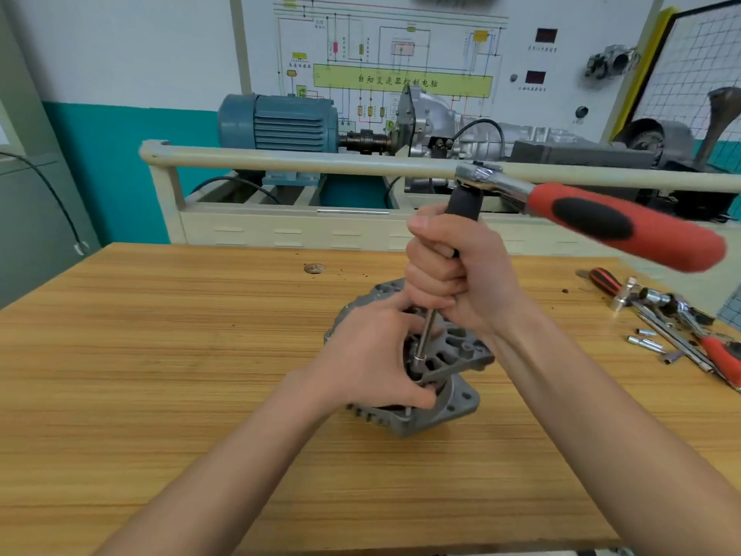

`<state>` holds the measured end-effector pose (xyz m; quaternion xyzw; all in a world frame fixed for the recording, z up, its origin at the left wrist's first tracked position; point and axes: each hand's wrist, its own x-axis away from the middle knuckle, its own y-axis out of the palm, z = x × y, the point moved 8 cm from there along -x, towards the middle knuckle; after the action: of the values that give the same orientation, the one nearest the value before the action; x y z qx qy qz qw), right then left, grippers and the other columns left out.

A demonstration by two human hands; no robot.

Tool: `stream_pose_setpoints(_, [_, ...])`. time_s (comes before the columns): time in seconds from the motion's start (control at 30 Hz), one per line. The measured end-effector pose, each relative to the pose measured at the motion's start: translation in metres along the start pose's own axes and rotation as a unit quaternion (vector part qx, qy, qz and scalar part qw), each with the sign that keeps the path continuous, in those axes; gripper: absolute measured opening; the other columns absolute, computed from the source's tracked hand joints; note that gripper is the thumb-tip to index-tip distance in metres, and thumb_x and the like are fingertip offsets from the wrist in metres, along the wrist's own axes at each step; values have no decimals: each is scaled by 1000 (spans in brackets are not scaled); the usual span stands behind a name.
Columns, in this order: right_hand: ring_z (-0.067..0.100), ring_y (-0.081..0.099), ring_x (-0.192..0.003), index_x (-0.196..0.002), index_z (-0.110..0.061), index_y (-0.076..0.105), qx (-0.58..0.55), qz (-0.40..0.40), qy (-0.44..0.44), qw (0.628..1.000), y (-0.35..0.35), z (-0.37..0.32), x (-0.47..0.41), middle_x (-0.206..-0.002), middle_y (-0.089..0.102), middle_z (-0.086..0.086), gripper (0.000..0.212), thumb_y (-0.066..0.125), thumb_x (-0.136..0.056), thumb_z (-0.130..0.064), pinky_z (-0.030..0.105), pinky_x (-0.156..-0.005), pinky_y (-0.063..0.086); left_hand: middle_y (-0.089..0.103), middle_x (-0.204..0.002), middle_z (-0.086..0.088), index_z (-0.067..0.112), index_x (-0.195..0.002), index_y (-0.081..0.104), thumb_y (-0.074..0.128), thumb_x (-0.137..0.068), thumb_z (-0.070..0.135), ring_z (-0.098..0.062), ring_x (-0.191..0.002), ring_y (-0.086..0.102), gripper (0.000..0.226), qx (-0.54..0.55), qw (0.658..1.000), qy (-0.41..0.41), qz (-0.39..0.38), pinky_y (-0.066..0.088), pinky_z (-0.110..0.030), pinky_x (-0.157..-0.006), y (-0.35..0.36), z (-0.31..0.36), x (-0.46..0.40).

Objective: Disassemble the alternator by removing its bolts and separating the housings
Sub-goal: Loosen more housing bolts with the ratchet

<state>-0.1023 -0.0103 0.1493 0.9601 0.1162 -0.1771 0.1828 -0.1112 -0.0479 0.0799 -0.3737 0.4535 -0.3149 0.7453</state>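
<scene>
The left hand wraps its fingers around the grey cast-metal alternator, which stands on end on the wood-grain counter, with the thumb side up by the top housing. Just right of those fingers the thin steel extension shaft runs down to a small socket seated, as far as the view allows, on a bolt in the top housing. Above, the right hand is clenched around the black foam grip of the driver, and the red-and-black-handled ratchet sticks out to the right from its head.

The shaft leans, so the socket could ride off the bolt and round it, or jab the left fingers right beside it. The ratchet handle hangs unheld; it could swing and tip the upright alternator.

Behind the fingers, the wall diagram's green band reads "自动变速器控制电脑". Smaller labels are too blurred to read. I see no brand on the tools.
</scene>
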Motion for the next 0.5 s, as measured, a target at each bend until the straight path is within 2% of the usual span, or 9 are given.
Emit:
stream_pose_setpoints(0.07, [2,17,-25,-45,-21,32,3,-16,15,1000,1,2,-4,-32,25,-10,44,45,-85,-9,7,-36,24,42,-61,17,22,-61,53,80,-56,37,-8,-62,46,32,6,1000,9,-2,36,-22,-50,1,0,-2])
stream_pose_setpoints(0.13, [4,15,-26,-45,-20,35,1,-30,21,999,5,3,-6,-34,21,-8,43,44,-86,-10,7,-35,24,49,-70,24,32,-64,49,82,-56,35,-4,-66,46,34,17,1000,17,-9,33,-18,-54,0,-2,-1])
stream_pose_setpoints(0.2, [7,11,-28,-44,-19,37,-7,-23,5,1000,4,2,-5,-36,15,-5,43,44,-86,-11,8,-35,23,48,-88,33,34,-83,62,85,-56,32,-1,-83,49,35,39,998,28,-34,43,-20,-67,-2,-6,0])
stream_pose_setpoints(0.27, [7,12,-27,-42,-19,39,-19,4,-20,1000,-3,-7,-4,-33,18,-7,44,44,-86,-12,7,-34,21,46,-118,27,24,-112,66,86,-59,29,0,-110,47,57,46,995,43,-83,44,-24,-91,1,-10,0])
stream_pose_setpoints(0.33, [3,17,-25,-41,-19,40,-14,36,-51,998,-16,-26,-1,-31,25,-10,45,45,-86,-14,7,-33,22,31,-148,13,22,-128,58,85,-63,31,-5,-138,25,71,35,990,48,-126,29,-35,-113,3,-13,1])
stream_pose_setpoints(0.37, [2,20,-25,-41,-20,40,-5,53,-67,996,-23,-37,2,-31,27,-11,46,46,-86,-14,7,-33,23,16,-155,14,25,-134,51,84,-63,34,-4,-145,8,79,27,989,45,-137,18,-42,-119,2,-15,1])
stream_pose_setpoints(0.43, [1,22,-26,-42,-21,41,6,90,-87,992,-38,-55,9,-32,27,-12,45,49,-86,-17,9,-32,23,-6,-154,25,41,-145,29,81,-61,41,-1,-144,-12,99,42,988,24,-147,3,-50,-120,-1,-22,4])
stream_pose_setpoints(0.5, [1,20,-26,-42,-21,40,4,126,-86,988,-51,-63,18,-32,25,-12,44,49,-85,-21,10,-31,20,-11,-150,33,54,-144,14,80,-57,44,-1,-144,-13,110,82,985,-1,-153,6,-55,-119,-3,-31,8])
